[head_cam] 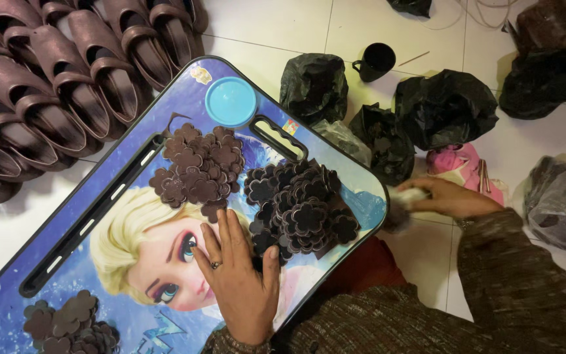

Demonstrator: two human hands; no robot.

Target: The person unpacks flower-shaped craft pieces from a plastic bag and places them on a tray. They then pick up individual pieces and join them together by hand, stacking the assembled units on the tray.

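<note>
Two hands work over a lap tray (99, 216) printed with a cartoon face, set on the white tiled floor (283, 26); rows of brown sandals (54, 85) lie along its far left edge; black plastic bags (447, 108) sit beyond its right edge; three heaps of brown flower-shaped cutouts lie on the tray, the darkest heap (299, 206) just beside the left hand (240, 275), a lighter heap (198, 167) above it, a small heap (67, 324) at the near corner; the left hand lies flat, fingers spread, thumb touching the dark heap; the right hand (450, 196), off the tray, is closed on a pale blurred thing (409, 195); a black cup (376, 60) stands farther back.
</note>
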